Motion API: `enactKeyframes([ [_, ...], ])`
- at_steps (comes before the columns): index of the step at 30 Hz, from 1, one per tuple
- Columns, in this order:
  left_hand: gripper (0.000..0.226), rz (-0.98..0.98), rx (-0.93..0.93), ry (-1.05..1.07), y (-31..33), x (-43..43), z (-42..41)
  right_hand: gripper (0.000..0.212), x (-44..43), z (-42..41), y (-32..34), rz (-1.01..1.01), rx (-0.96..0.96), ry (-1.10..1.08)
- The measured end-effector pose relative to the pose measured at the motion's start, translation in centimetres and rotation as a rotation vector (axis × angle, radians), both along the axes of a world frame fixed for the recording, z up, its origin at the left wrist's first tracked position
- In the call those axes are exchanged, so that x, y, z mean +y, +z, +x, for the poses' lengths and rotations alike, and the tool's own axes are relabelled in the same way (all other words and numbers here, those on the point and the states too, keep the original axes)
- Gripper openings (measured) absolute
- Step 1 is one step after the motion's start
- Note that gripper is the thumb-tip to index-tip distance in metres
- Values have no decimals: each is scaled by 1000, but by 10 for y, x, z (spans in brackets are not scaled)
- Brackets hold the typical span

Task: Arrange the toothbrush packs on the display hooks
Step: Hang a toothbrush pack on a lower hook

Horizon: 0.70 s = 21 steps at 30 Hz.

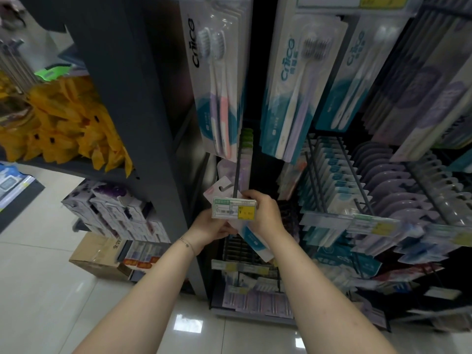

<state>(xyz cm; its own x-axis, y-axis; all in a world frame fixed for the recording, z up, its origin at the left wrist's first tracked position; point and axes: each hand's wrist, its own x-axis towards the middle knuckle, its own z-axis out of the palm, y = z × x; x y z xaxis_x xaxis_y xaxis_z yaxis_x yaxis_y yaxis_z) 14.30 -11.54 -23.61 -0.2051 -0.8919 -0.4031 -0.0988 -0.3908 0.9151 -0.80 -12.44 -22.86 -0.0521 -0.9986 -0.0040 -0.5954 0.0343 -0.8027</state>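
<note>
Shop rack looks nearly full. By the tag, fingers of our left hand and right hand clamp 1 seemingly unhooked pack.

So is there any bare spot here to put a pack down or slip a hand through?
Bare: the pale tiled floor left of the brown cardboard box, and the dark gap between the pink-and-purple toothbrush pack and the teal-edged pack. Crowded: the wire hooks on the right, full of packs.
</note>
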Motion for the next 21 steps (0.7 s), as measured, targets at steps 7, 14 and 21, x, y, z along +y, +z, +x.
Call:
enactKeyframes([
  [7, 9, -10, -61, 50, -5, 22, 5, 26, 27, 3, 7, 55, -125, 3],
  [14, 15, 0, -116, 88, -9, 70, -4, 27, 63, -8, -5, 196, -90, -10],
  [21, 19, -14, -187, 116, -16, 120, -16, 19, 106, -24, -12, 267, -160, 6],
])
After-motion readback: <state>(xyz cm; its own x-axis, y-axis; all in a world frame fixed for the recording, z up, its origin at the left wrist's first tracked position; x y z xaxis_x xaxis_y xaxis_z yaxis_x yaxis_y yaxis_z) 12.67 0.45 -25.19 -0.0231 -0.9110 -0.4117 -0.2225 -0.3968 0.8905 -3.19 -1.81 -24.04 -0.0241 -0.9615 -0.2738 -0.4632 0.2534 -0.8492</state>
